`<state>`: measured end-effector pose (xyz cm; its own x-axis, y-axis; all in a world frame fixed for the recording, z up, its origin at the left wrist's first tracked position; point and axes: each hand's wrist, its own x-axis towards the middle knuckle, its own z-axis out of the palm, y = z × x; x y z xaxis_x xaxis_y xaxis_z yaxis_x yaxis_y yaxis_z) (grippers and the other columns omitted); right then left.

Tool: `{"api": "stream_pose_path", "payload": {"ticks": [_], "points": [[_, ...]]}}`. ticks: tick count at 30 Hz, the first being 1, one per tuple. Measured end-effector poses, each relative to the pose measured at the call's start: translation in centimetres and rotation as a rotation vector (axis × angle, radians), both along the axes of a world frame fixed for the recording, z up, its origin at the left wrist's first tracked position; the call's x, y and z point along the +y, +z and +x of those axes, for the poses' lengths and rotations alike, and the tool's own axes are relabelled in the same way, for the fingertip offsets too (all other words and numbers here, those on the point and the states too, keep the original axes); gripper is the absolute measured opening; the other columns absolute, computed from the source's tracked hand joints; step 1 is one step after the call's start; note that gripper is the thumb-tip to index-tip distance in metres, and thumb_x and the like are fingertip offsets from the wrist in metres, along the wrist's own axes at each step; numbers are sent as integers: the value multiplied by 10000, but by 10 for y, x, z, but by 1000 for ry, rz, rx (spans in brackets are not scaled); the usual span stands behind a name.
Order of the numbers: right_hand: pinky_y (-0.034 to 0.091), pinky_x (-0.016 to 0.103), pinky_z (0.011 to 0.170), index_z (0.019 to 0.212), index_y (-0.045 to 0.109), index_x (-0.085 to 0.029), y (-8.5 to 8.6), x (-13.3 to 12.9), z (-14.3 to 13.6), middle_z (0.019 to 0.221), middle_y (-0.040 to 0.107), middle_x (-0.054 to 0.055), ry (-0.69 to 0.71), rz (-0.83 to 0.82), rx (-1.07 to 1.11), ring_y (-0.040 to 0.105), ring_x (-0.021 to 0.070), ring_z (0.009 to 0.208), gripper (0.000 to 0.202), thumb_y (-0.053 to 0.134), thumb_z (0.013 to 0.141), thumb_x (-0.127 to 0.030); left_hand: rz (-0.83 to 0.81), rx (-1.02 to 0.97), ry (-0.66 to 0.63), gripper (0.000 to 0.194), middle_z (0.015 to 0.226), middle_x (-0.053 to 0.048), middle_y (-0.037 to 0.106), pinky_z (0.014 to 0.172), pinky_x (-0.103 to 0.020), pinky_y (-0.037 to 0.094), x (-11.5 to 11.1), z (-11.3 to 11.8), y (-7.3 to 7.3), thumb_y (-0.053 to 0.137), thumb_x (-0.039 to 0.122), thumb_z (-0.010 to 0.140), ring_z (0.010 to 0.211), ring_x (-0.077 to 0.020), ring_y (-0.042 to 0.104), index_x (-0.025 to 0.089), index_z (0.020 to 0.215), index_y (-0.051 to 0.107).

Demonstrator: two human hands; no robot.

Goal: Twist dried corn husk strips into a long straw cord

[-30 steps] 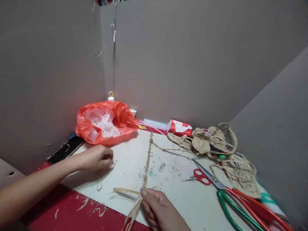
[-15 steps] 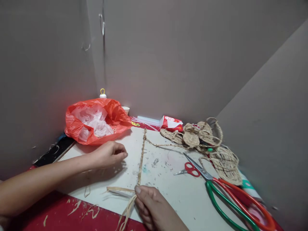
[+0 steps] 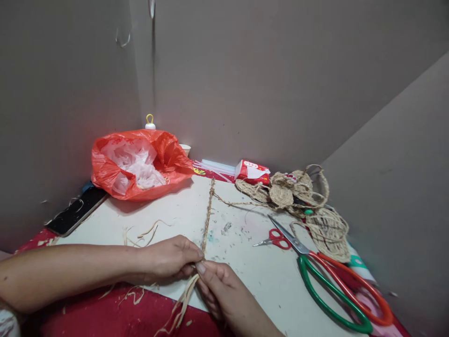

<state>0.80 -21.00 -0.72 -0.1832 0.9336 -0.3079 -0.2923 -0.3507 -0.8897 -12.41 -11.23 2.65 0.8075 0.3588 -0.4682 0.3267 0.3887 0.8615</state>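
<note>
A thin braided straw cord [image 3: 207, 219] runs down the white board [image 3: 245, 276] toward me. At its near end my right hand [image 3: 219, 283] pinches the braid between thumb and fingers. My left hand [image 3: 171, 257] has its fingertips closed at the same spot, touching the right thumb, on the straw there. Loose pale straw strands [image 3: 185, 299] hang down from between the hands over the board's near edge. The exact crossing of the strands is hidden behind my fingers.
Small red-handled scissors [image 3: 277, 239] and large shears [image 3: 308, 262] lie at right. Coiled braided straw pieces [image 3: 280, 196] sit behind them, near a red tissue pack [image 3: 252, 172]. At left are an orange plastic bag [image 3: 168, 152], a phone [image 3: 77, 210] and straw scraps [image 3: 150, 231].
My left hand has come down and right from above the board to the braid's near end, meeting my right hand, which stays there. The view has tilted slightly downward.
</note>
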Motion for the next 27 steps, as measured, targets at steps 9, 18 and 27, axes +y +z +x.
{"api": "stream_pose_path", "payload": {"ticks": [9, 18, 27], "points": [[158, 225, 423, 611, 426, -181, -6, 1, 4, 450, 306, -82, 12, 99, -184, 223, 62, 413, 467, 446, 885, -559, -224, -96, 147, 262, 422, 119, 268, 347, -218, 33, -7, 0, -1, 657, 383, 742, 343, -29, 92, 174, 703, 504], [222, 219, 477, 671, 502, -164, 0, -1, 1, 498, 329, -62, 17, 157, -311, 281, 88, 491, 471, 464, 854, -597, -117, -187, 210, 289, 529, -9, 586, 363, -215, 117, -18, -7, -9, 645, 384, 743, 321, -28, 266, 100, 789, 628], [385, 283, 723, 734, 615, -148, 11, -2, -6, 711, 572, 39, -4, 231, -271, 483, 170, 715, 412, 515, 849, -531, 5, -243, 337, 371, 482, 21, 497, 501, -217, 245, -27, -9, -24, 698, 452, 676, 473, -68, 376, 102, 611, 591]]}}
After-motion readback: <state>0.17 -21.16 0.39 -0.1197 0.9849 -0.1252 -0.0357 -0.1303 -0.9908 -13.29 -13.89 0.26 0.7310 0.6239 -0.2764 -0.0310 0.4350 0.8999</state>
